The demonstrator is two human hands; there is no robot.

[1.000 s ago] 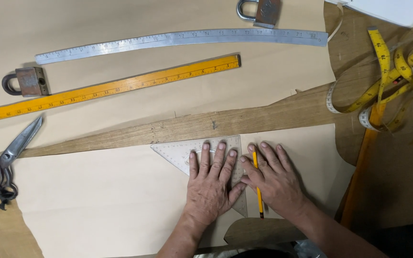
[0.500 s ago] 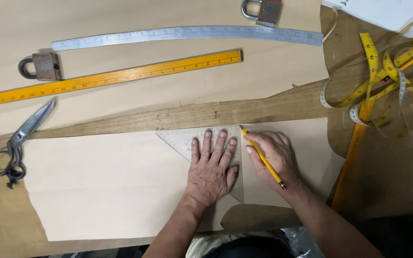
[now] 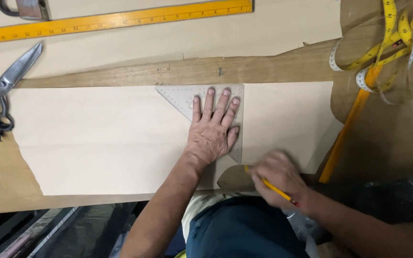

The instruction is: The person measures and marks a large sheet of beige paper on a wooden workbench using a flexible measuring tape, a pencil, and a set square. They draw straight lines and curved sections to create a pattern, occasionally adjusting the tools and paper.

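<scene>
The left hand [image 3: 212,131] lies flat with fingers spread on a clear plastic set square [image 3: 182,98], pressing it down on a pale sheet of pattern paper [image 3: 101,138]; it grasps nothing, only bears on the triangle from above. The set square sits at the upper edge of that sheet, its long straight side vertical just right of the fingertips and its top side running along the edge of a long wooden board [image 3: 244,69] that crosses the bench [image 3: 1,167] from left to right. The right hand [image 3: 277,177] is closed around a yellow pencil [image 3: 269,185], gripping it near the lower edge of the sheet, just below the bottom corner of the set square; the hand is blurred, so whether the pencil tip touches the paper cannot be told. To the far left a pair of metal scissors [image 3: 3,88] rests partly on the bench and partly beside the sheet's left end, blades pointing up and to the right. Above the board a long yellow ruler [image 3: 120,20] lies at a slight slant on another pale sheet, and a metal padlock [image 3: 27,7] shows at the top edge, just above it. At the upper right a yellow measuring tape [image 3: 388,43] is heaped in loose loops over a brown card surface, with an orange straight stick [image 3: 347,126] running down from under it towards the sheet's right corner. No container shows in the view.
</scene>
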